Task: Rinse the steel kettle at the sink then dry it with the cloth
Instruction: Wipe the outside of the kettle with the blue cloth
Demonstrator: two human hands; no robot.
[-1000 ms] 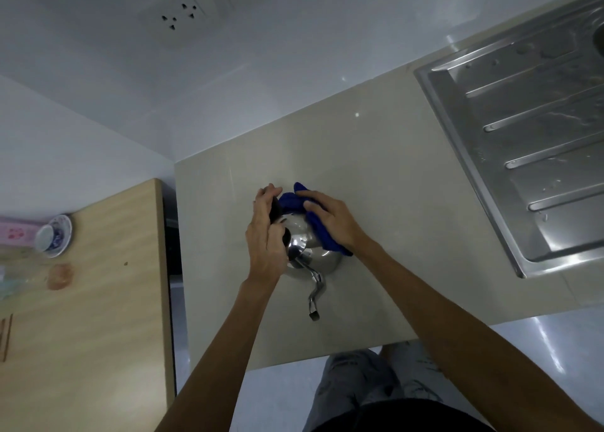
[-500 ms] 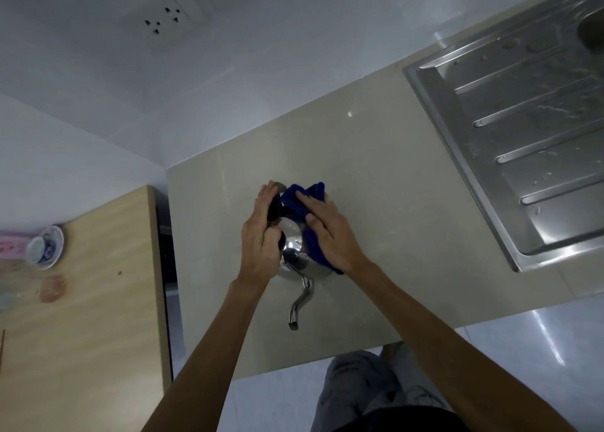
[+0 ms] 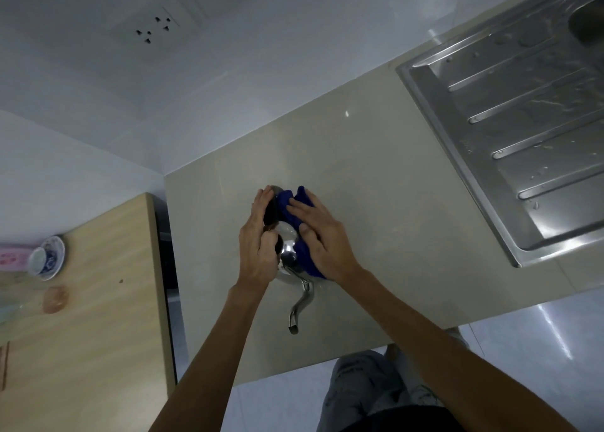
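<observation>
The steel kettle stands on the beige counter, its curved spout pointing toward me. My left hand grips the kettle's left side over its dark handle. My right hand presses a blue cloth flat against the kettle's right side and top. Both hands and the cloth hide most of the kettle's body.
A wet steel sink drainboard is set into the counter at the right. A wooden table stands to the left, across a narrow gap, with a small blue-patterned bowl and saucer on it. Wall sockets are on the back wall.
My right hand has slid the blue cloth over the kettle's top and right side. The spout has swung slightly. My left hand keeps its grip.
</observation>
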